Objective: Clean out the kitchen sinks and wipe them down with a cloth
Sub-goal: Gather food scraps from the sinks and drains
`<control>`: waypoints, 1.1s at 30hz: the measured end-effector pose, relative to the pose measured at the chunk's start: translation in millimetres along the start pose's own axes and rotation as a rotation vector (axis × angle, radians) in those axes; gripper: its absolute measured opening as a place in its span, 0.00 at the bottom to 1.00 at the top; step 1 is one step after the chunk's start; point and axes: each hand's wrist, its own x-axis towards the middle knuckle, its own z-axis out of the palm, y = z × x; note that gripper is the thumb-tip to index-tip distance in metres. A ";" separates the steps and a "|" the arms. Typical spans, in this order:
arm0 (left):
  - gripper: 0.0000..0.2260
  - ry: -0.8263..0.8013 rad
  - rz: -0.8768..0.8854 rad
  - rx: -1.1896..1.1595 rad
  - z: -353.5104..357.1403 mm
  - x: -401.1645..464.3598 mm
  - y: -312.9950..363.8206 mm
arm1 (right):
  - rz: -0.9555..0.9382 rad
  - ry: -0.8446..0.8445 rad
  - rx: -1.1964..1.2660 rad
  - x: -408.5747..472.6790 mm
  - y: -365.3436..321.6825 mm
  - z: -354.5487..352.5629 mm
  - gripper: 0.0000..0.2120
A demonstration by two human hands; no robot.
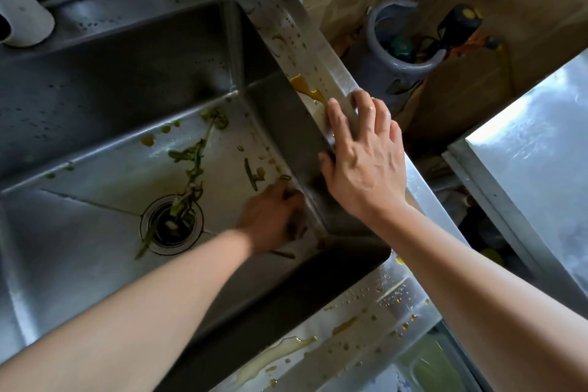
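A deep steel sink (95,124) fills the left of the view. Green vegetable scraps (194,165) lie on its floor and trail into the round drain (171,226). My left hand (273,216) is down at the sink's right wall, blurred, its fingers curled at a green scrap (284,178); whether it holds anything I cannot make out. My right hand (362,149) rests flat on the sink's right rim (305,51), fingers spread, thumb over the inner edge. Yellow oily puddles (307,87) lie on the rim just beyond the fingers.
More yellow drips and a pale smear (280,350) cover the near rim. A white pipe end (22,16) sits at the top left. Right of the sink, a grey bucket (401,41) of tools stands on the floor, and a steel surface (534,149) lies at far right.
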 end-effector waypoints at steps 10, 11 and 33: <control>0.20 -0.184 -0.193 -0.048 66.3 33.3 40.9 | 0.009 -0.001 -0.004 1.0 0.4 -1.0 0.32; 0.20 -0.181 -0.206 -0.024 64.8 36.7 39.6 | 0.008 -0.004 -0.004 1.1 0.3 -1.4 0.32; 0.23 0.207 -0.421 -0.063 15.2 70.3 -6.7 | 0.011 0.005 0.023 1.1 -0.2 -0.2 0.33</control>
